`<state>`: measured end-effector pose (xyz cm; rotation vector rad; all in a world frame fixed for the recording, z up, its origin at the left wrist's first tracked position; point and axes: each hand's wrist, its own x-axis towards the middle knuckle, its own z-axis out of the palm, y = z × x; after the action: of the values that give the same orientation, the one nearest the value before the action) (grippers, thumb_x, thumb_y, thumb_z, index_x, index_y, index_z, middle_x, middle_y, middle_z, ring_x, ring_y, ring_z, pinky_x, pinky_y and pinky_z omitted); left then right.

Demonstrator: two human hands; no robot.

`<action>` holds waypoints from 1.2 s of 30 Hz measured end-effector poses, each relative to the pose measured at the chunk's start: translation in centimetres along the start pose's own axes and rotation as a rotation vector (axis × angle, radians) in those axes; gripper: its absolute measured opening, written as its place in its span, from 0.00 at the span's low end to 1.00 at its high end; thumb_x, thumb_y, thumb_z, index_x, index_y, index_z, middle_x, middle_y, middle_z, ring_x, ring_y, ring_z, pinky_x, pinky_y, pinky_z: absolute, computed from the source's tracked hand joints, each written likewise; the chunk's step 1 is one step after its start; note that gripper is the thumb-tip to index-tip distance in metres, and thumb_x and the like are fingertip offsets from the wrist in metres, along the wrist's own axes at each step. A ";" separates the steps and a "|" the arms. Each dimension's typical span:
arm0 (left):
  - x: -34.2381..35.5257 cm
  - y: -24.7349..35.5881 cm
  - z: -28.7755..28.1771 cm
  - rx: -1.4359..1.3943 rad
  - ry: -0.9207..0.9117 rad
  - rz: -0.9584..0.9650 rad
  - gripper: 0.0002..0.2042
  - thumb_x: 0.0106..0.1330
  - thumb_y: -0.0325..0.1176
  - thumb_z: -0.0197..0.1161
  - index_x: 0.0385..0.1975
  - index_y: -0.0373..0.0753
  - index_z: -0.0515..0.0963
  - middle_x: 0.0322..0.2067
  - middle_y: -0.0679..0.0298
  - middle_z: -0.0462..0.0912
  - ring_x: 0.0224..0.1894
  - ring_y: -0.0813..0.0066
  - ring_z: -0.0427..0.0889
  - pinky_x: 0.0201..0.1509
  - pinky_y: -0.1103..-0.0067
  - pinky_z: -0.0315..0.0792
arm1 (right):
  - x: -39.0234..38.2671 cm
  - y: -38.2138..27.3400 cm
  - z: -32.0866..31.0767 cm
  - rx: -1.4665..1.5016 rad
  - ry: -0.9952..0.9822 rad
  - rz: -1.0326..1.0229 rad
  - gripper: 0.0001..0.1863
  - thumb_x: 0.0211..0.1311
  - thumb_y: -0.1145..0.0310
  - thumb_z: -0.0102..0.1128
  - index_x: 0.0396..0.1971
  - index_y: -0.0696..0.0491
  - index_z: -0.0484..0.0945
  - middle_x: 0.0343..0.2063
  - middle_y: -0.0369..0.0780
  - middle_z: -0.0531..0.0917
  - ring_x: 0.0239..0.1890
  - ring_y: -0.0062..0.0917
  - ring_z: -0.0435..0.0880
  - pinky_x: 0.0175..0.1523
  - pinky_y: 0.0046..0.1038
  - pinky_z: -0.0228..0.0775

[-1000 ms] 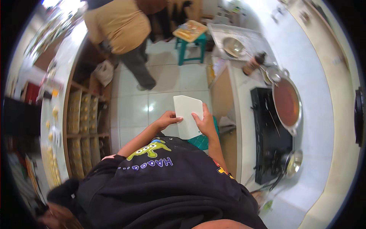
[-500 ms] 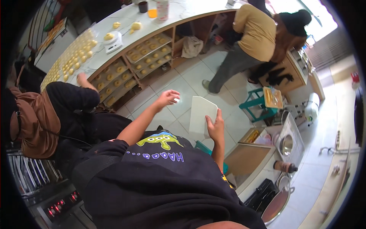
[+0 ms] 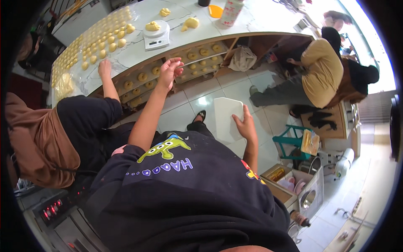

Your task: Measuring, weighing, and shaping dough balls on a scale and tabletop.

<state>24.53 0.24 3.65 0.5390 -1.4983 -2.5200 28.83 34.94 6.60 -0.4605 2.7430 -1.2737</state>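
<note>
My right hand (image 3: pixel 246 124) grips a flat white board (image 3: pixel 227 119) by its right edge. The thumb lies across its face, and a floor of pale tiles shows behind it. My left hand (image 3: pixel 170 74) is raised in front of the counter shelves, its fingers loosely bent and apart, with nothing visible in them. Beyond it on the marble-patterned counter (image 3: pixel 180 35) stands a white kitchen scale (image 3: pixel 156 42) with a lump of dough (image 3: pixel 153 26) on top. More dough (image 3: pixel 191 23) lies to the right of the scale.
Rows of dough balls (image 3: pixel 111 40) cover the counter's left part, where a co-worker's hand (image 3: pixel 105 67) rests. Trays of ring-shaped dough (image 3: pixel 142 77) fill the shelves below. Two people bend over at right, beyond a green stool (image 3: pixel 289 143). An oven panel (image 3: pixel 52 208) is at lower left.
I have come nearer the counter, and the view has turned. My left hand has risen toward the shelves. The white board stays in my right hand.
</note>
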 end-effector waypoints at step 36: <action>22.7 11.3 -7.1 1.780 0.597 0.206 0.11 0.48 0.39 0.67 0.28 0.41 0.80 0.29 0.61 0.77 0.38 0.63 0.75 0.40 0.68 0.68 | 42.5 -14.7 15.3 0.174 -0.574 -0.555 0.23 0.56 0.68 0.56 0.50 0.55 0.62 0.31 0.54 0.79 0.36 0.52 0.77 0.39 0.45 0.67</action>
<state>5.76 -18.22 5.42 0.9932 -2.7373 -0.1704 -5.06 1.82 9.96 -1.3845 2.0673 -1.2010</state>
